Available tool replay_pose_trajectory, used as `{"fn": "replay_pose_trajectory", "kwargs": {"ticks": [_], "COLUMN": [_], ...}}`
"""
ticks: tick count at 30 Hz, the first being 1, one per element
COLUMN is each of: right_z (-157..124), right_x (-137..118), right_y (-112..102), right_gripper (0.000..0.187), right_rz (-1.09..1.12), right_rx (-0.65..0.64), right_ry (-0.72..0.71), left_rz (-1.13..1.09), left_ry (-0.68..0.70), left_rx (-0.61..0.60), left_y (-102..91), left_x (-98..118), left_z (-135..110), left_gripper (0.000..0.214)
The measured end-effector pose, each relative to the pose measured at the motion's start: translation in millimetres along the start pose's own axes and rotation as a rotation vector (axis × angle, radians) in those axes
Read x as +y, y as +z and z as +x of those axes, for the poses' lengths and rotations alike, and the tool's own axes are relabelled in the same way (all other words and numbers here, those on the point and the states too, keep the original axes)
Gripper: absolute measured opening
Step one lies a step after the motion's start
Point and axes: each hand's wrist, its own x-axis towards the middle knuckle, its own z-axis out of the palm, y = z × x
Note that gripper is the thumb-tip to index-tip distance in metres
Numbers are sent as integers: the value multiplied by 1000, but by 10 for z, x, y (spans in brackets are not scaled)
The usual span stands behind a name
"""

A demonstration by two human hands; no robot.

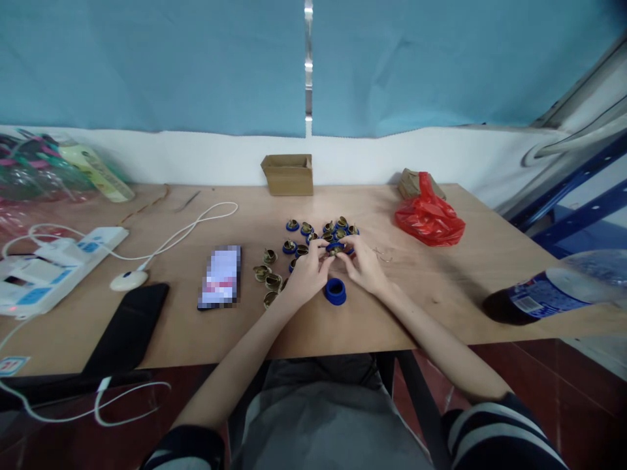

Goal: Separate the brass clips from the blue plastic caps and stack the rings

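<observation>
Take the piece between your fingertips as the centre of the dial. Your left hand [309, 272] and right hand [366, 264] meet there over the wooden table [431, 320], thumbs and fingers pinched from both sides on a blue-rimmed brass piece [336, 249]; you have it raised to fingertip level, and how hard each finger presses cannot be told. At 6 o'clock, just beside your thumbs, a round blue cup [336, 292] sits on the wood, touched by neither hand. From 10 round to 1 o'clock lie more brass pieces with blue rims [289, 247], some partly hidden by your fingers. At 8 o'clock, near your left hand, is a group of plain brass pieces [273, 281]. Farther out at 9 o'clock lies a phone with a lit screen [220, 277], then a white puck [128, 281] on its cable and a power strip [81, 258]; a dark phone [130, 329] is at 8. A cardboard box [289, 179] stands at 11, a red plastic bag [431, 219] lies at 2, and a bottle of dark drink [543, 295] is well apart at 3.
</observation>
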Motion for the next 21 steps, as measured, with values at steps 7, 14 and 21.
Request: {"fn": "replay_pose_trajectory", "kwargs": {"ticks": [7, 14, 21], "right_z": [4, 4, -5], "right_x": [-62, -6, 20], "right_y": [-14, 1, 31], "right_gripper": [24, 19, 15], "right_rz": [53, 33, 43], "right_rx": [-21, 2, -6], "right_ry": [78, 56, 66], "left_rz": [24, 12, 24], "left_ry": [20, 23, -20], "left_rx": [35, 15, -13], "left_y": [-33, -4, 13], "left_x": [21, -26, -69], "left_z": [11, -3, 9], "left_gripper": [29, 26, 28]}}
